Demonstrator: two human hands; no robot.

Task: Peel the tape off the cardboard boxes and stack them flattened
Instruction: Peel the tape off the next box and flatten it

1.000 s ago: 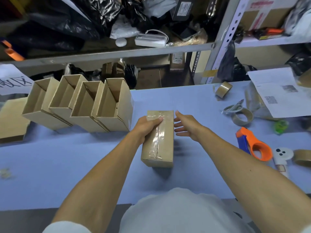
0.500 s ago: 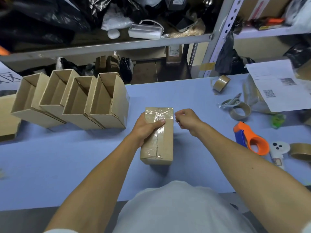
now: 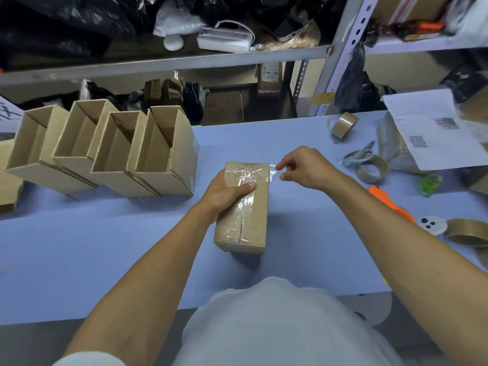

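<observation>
A small taped cardboard box (image 3: 254, 223) lies on the blue table (image 3: 105, 260) in the middle. My left hand (image 3: 224, 192) grips its far left side, thumb across the top. Clear tape (image 3: 247, 178) runs along the top seam and across the far end. My right hand (image 3: 303, 166) pinches the loose end of that tape strip (image 3: 273, 173) just off the box's far right corner. Several opened boxes (image 3: 105, 151) stand in a row at the left, open tops facing me.
Tape rolls (image 3: 343, 125) (image 3: 372, 169), scissors (image 3: 359, 154), an orange tape dispenser (image 3: 390, 204) and another roll (image 3: 467, 232) lie at the right. Printed papers (image 3: 433, 133) sit at the far right. Cluttered metal shelves (image 3: 184, 62) stand behind the table.
My right hand went from open beside the box to pinching the tape end, and has pulled it a little to the right off the far corner. My left hand keeps its hold.
</observation>
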